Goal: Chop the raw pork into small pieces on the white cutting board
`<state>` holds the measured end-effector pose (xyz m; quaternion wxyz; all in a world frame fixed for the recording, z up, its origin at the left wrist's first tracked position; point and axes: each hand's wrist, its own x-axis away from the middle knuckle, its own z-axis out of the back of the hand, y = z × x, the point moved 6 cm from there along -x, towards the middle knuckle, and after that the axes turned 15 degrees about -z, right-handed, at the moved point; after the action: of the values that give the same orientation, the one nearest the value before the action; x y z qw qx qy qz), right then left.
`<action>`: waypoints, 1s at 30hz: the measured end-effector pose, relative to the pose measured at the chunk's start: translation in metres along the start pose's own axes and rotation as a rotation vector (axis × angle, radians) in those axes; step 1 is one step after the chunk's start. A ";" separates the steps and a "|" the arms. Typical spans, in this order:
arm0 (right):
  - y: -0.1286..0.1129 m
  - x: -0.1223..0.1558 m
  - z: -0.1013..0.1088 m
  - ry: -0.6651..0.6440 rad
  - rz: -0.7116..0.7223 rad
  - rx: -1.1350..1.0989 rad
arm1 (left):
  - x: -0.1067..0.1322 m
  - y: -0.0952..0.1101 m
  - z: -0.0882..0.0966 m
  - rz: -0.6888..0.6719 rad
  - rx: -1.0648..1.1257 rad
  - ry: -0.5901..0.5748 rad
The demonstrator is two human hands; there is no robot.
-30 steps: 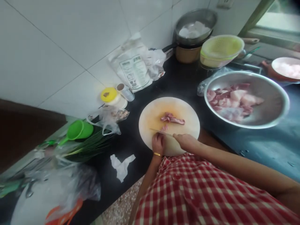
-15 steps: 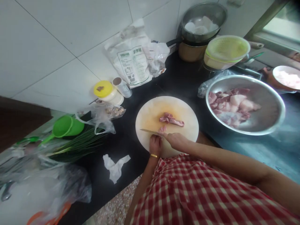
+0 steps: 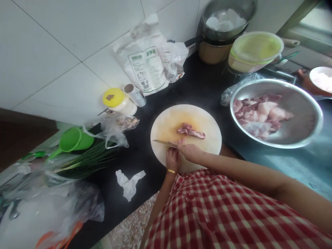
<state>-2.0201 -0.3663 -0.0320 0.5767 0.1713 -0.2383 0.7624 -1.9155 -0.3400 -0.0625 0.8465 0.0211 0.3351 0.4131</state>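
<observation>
On the black bench (image 3: 202,90) under white wall tiles (image 3: 52,52) | round cutting board (image 3: 166,124) carries raw meat strip (image 3: 191,131) mid-board | right grip (image 3: 190,152) closed round knife (image 3: 162,142), blade pointing left | left grip (image 3: 173,159) curled just below blade, hold unclear | steel bowl (image 3: 301,117) of meat at right

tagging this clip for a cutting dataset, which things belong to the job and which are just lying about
In use: right hand gripping the thin steel knife; left hand beside the blade; strip of raw pink meat; round pale chopping board; wide steel bowl of meat chunks.
Lying about: green plastic scoop; bunch of green chives; yellow-lidded jar; printed white pouch; crumpled white tissue.
</observation>
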 end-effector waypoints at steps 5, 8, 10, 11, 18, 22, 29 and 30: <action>0.042 0.017 -0.017 -0.044 -0.096 -0.017 | 0.005 -0.001 0.001 0.069 -0.008 -0.017; 0.057 0.030 -0.012 -0.048 -0.160 -0.009 | 0.006 -0.001 0.004 0.092 -0.028 0.020; 0.050 0.040 -0.004 -0.063 -0.126 0.002 | 0.005 0.000 0.006 0.076 -0.013 0.048; 0.046 0.044 0.000 -0.079 -0.109 0.008 | 0.005 0.001 0.006 0.065 -0.002 0.055; 0.028 0.048 0.007 -0.152 -0.082 0.032 | 0.001 0.003 0.005 -0.004 0.004 0.072; 0.008 0.023 0.009 -0.081 -0.040 0.003 | -0.002 0.004 0.008 -0.022 0.025 0.099; 0.037 0.039 -0.013 -0.175 -0.098 0.038 | 0.002 0.002 0.004 0.023 0.032 0.050; 0.042 0.039 -0.016 -0.185 -0.117 0.048 | 0.002 0.002 0.004 0.026 0.039 0.048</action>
<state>-2.0709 -0.3357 -0.0312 0.5913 0.2682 -0.2618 0.7140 -1.9136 -0.3368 -0.0602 0.8323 0.0319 0.3628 0.4179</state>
